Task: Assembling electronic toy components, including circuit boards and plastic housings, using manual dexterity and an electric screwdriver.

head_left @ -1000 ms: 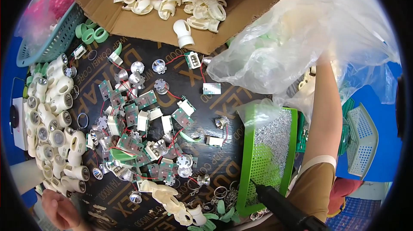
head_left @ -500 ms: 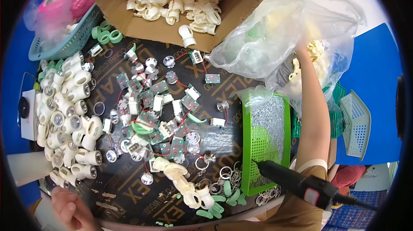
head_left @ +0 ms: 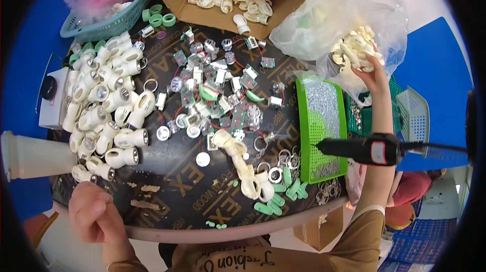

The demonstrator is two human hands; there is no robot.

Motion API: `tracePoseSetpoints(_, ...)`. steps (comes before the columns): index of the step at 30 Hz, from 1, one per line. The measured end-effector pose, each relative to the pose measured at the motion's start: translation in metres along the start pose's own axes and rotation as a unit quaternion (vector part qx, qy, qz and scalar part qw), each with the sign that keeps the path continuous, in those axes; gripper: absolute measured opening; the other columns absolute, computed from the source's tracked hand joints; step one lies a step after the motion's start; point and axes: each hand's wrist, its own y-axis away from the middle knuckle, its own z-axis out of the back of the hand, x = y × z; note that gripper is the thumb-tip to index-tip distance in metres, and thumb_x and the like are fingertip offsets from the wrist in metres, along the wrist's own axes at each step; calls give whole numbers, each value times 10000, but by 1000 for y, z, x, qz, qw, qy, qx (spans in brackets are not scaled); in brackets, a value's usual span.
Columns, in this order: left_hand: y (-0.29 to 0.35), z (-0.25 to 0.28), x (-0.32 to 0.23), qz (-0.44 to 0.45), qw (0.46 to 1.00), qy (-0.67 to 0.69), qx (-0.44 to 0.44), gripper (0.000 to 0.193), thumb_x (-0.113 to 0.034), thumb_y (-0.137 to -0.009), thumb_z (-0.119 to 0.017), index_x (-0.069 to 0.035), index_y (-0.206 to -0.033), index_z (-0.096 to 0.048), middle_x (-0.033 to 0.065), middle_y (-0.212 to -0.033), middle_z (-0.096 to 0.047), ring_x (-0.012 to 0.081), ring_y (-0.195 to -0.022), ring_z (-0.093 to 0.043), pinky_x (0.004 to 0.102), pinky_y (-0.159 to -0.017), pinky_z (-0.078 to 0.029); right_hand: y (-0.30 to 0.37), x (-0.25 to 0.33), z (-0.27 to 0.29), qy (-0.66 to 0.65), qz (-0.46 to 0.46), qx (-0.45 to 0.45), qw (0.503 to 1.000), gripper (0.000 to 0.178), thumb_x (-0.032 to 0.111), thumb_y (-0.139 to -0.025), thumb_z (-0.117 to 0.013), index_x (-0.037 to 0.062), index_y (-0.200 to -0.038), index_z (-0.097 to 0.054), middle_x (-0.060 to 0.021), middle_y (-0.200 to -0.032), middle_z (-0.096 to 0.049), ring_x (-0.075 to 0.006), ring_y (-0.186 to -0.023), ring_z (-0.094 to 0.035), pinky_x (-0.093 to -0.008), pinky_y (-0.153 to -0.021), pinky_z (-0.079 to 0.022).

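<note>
At the far right, my right hand (head_left: 373,73) is closed around a handful of cream plastic parts (head_left: 356,48) at the mouth of a clear plastic bag (head_left: 392,52). Its fingers are partly hidden behind the parts. My left hand (head_left: 93,210) is by the table's near left edge, fingers curled in and nothing seen in them. Just beyond it lies a heap of cream flashlights (head_left: 109,100) with silvery reflectors. Small circuit boards wired to battery holders and lamps (head_left: 220,77) are spread over the middle. A joined row of cream shells (head_left: 238,163) lies nearer me.
A black electric screwdriver (head_left: 377,150) hangs across my right forearm. Below its tip is a green basket of small screws (head_left: 347,135). Key rings (head_left: 276,175) and green plastic pieces (head_left: 276,201) lie beside it. A cardboard box (head_left: 283,21) of cream shells stands at the back.
My right hand has come out of the bag area into view, with cream parts in it. My left hand has risen slightly inward. The whole view has shifted.
</note>
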Motion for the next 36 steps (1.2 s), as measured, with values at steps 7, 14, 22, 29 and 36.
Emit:
tracePoseSetpoints(7,3,2,5,-7,999,41,1,149,64,-788,-472,-7,-869,-575,89,-713,-547,179,-581,-490,285,-538,-388,100,-1,-2,-105,-18,76,991,539,164,-821,-570,56,-1309,-368,-148,-1300,-440,-352,-1185,-429,-527,-873,-425)
tracePoseSetpoints(14,0,-3,7,14,996,82,9,136,51,-800,-496,-2,-886,-586,78,-675,-538,148,-545,-467,234,-490,-350,119,-20,-86,23,-119,353,928,861,144,-655,-664,61,-1396,-234,-121,-1292,-452,-246,-1122,-513,-347,-806,-512)
tracePoseSetpoints(22,1,-3,5,44,996,77,16,138,69,-789,-501,4,-865,-596,79,-690,-553,143,-551,-478,229,-487,-352,113,-20,-124,227,-148,440,856,750,149,-710,-727,64,-1343,-332,-50,-1237,-491,-137,-1104,-479,-275,-891,-426)
tracePoseSetpoints(29,0,-9,8,64,995,79,17,170,102,-781,-490,19,-855,-619,79,-704,-569,124,-551,-493,218,-506,-379,123,-17,-120,244,-132,443,852,872,519,-761,-645,100,-1408,-237,-87,-1420,-294,-215,-1231,-374,-381,-1006,-322)
tracePoseSetpoints(36,0,-16,12,83,988,131,13,160,58,-834,-489,30,-911,-627,66,-750,-570,82,-584,-487,177,-515,-365,128,-9,-58,89,-1,204,975,568,431,-925,-433,21,-1314,-375,-127,-1309,-447,-241,-1147,-476,-346,-954,-392)
